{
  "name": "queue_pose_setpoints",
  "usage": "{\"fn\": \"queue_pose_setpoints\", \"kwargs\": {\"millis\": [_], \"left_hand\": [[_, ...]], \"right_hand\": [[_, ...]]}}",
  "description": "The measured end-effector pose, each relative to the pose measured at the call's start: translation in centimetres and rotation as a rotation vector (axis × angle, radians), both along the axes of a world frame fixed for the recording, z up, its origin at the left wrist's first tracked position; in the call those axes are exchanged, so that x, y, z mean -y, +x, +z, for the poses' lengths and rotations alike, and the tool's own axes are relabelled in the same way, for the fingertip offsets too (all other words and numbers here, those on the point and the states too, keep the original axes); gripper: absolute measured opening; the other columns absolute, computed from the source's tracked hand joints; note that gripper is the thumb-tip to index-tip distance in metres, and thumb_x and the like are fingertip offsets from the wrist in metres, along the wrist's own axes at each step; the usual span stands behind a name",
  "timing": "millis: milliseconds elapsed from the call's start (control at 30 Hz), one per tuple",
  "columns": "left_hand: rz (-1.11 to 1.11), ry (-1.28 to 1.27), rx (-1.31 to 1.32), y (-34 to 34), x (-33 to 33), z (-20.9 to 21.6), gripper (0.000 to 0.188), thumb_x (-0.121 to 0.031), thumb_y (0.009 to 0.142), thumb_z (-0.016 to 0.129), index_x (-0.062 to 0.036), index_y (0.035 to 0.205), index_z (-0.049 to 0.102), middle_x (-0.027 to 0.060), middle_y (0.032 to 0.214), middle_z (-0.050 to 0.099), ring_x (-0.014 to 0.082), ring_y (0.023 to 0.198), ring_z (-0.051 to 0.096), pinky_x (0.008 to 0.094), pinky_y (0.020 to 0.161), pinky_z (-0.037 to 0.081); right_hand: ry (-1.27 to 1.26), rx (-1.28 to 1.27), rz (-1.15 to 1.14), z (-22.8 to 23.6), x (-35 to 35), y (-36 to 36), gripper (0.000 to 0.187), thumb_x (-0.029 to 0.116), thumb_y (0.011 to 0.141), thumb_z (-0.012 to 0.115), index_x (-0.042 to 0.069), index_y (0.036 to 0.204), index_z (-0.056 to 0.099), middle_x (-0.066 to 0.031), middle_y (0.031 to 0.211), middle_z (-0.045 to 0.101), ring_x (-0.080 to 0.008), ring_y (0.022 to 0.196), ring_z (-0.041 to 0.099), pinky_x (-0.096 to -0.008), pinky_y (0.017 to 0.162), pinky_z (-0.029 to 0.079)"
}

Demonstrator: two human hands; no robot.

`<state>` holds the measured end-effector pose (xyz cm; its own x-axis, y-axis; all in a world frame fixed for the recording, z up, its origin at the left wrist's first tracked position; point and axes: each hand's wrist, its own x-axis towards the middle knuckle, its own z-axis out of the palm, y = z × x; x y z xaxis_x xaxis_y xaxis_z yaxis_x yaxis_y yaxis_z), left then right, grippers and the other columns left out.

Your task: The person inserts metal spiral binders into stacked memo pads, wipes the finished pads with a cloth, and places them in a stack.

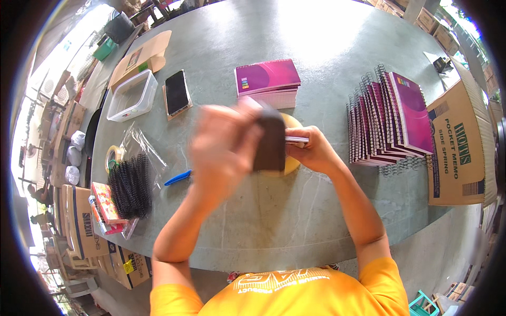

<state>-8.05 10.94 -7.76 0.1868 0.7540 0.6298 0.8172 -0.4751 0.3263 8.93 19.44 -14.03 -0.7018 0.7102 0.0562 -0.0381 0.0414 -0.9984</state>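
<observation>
Clear plastic tub near phone. Right hand pinches booklet; left hand blurred, can't tell its fingers' state.

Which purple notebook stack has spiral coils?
The right-hand stack, beside the cardboard box: black coils line its edges; the middle stack shows none.

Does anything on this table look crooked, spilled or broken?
Slightly crooked: the pile of spiral notebooks at the right. Their edges are staggered rather than squared up. I see nothing spilled or clearly broken.
</observation>
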Motion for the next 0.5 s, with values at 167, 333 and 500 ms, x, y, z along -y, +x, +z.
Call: {"fn": "queue_pose_setpoints", "kwargs": {"millis": [167,333,500], "left_hand": [[-0.276,-0.795,-0.363,1.2,5.0,-2.7,0.038,-0.02,0.074,0.068,-0.0089,0.109,0.059,0.0171,0.106,0.054,0.0328,0.095,0.055,0.0382,0.081,0.047],[-0.647,-0.276,-0.007,6.1,5.8,7.4,0.038,-0.02,0.065,0.064,-0.0066,0.099,0.055,0.014,0.099,0.05,0.0272,0.097,0.052,0.0368,0.081,0.043],[-0.458,0.262,0.052,7.1,8.3,5.3,0.021,-0.018,0.075,0.059,-0.0071,0.093,0.064,0.0025,0.073,0.053,0.0172,0.072,0.053,0.0308,0.058,0.037]], "right_hand": [[0.116,-0.006,0.033,0.6,-0.3,-1.0,0.028,-0.001,0.081,0.065,0.001,0.108,0.065,-0.0062,0.099,0.068,-0.0078,0.089,0.056,-0.0256,0.083,0.047],[-0.011,-0.051,-0.038,-0.2,-0.1,-0.7,0.028,-0.001,0.081,0.067,-0.003,0.108,0.064,-0.0025,0.096,0.067,-0.0096,0.088,0.058,-0.0235,0.08,0.048],[0.097,0.008,-0.018,0.6,-0.1,0.1,0.028,0.0,0.081,0.067,-0.003,0.109,0.063,-0.0023,0.092,0.066,-0.0075,0.082,0.057,-0.0211,0.075,0.047]]}}
